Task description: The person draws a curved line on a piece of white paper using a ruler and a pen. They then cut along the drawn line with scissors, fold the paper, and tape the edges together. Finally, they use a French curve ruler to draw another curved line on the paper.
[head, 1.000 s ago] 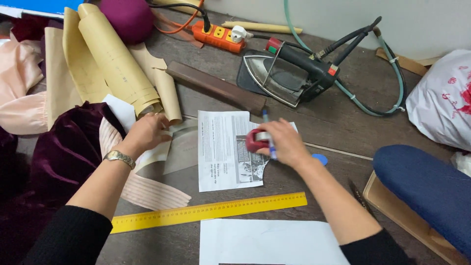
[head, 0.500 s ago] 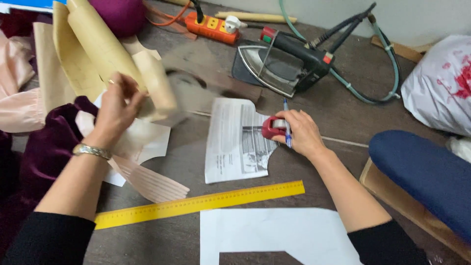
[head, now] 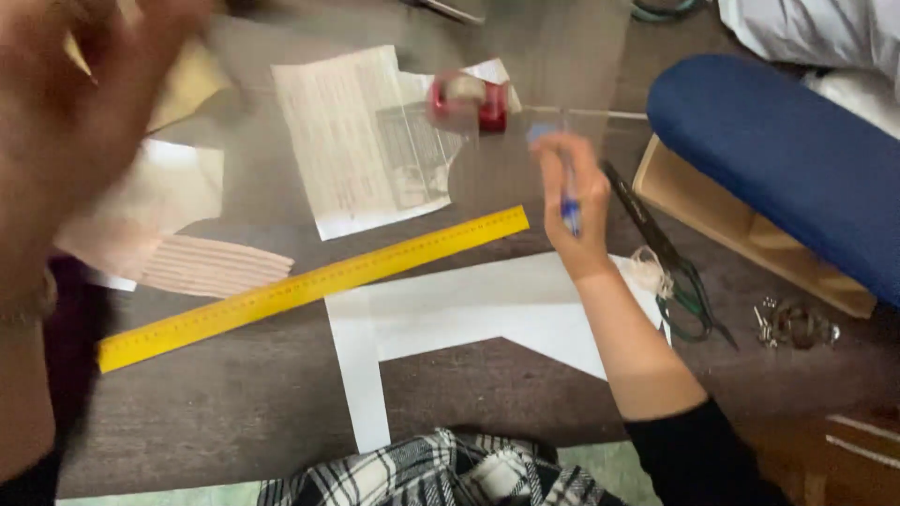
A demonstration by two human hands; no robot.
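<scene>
My right hand (head: 574, 201) is closed on a blue pen (head: 568, 214), held upright just above the table beside the top edge of a white cut paper shape (head: 469, 305). A red tape dispenser (head: 469, 101) lies beyond it on a printed sheet (head: 342, 141). My left hand (head: 70, 112) is raised close to the camera at the left and badly blurred. A faint see-through sheet (head: 441, 155) shows over the printed sheet; whether my left hand holds it is unclear. A yellow ruler (head: 309, 286) lies slanted between the printed sheet and the white shape.
Dark scissors (head: 670, 262) and a small heap of metal clips (head: 792, 323) lie right of my right hand. A blue padded board on a wooden base (head: 787, 159) stands at the right. Striped pinkish fabric (head: 202, 267) lies at the left, plaid cloth (head: 441, 473) at the bottom.
The view has dropped toward me. My right hand left the tape dispenser and came nearer with the blue pen. My left hand rose toward the camera.
</scene>
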